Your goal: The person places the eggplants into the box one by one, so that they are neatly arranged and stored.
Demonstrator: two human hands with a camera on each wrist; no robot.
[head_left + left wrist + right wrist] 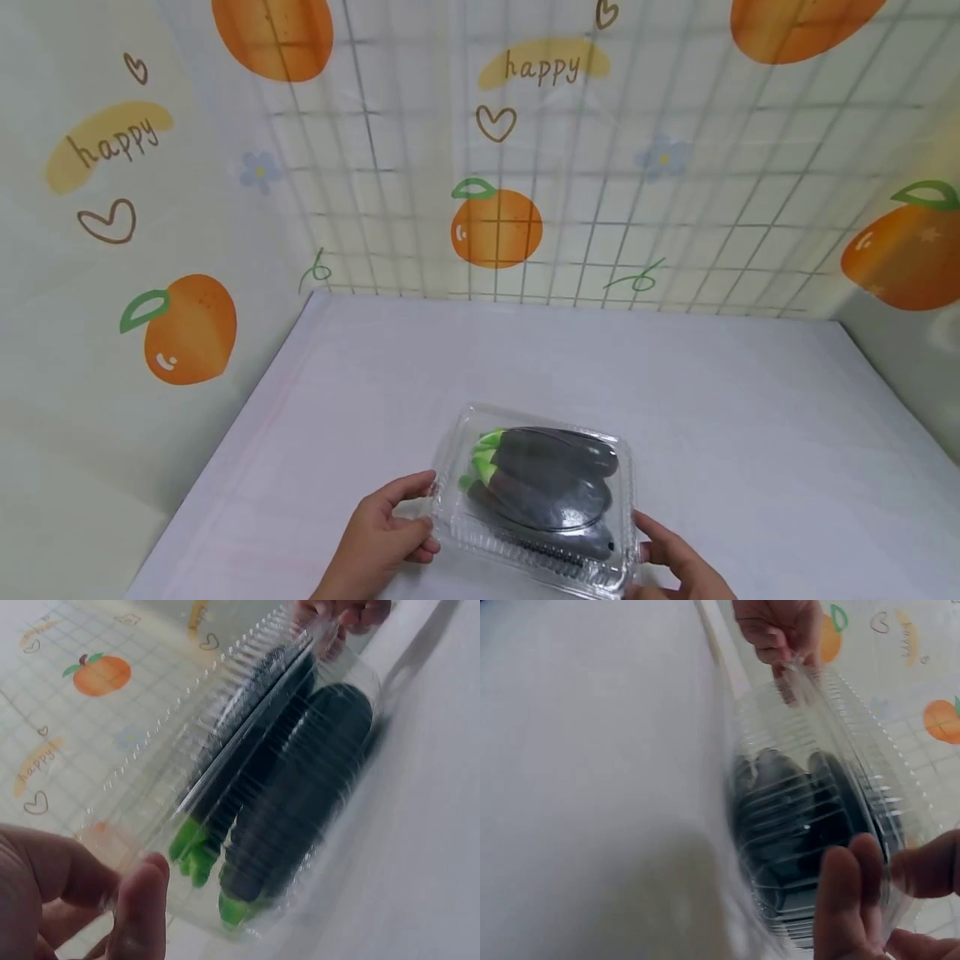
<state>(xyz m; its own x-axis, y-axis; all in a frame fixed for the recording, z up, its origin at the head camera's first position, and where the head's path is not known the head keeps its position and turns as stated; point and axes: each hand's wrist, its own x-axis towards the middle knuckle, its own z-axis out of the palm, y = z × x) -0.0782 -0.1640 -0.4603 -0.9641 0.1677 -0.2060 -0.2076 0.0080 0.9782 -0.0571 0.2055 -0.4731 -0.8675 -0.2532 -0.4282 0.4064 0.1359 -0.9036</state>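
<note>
A clear plastic clamshell box with its lid down is held between both hands near the front of the table. Inside lie several dark eggplants, their green stem ends toward the left. My left hand pinches the box's left rim between thumb and fingers; in the left wrist view the thumb lies against that edge. At the right front corner, my right hand grips the rim, with two fingers along the side in the right wrist view. Part of the right hand falls outside the head view.
A white-covered table spreads around the box. Behind it stands a wire grid under a curtain printed with oranges and "happy" lettering. A similar printed sheet closes off the left side, and another panel the right.
</note>
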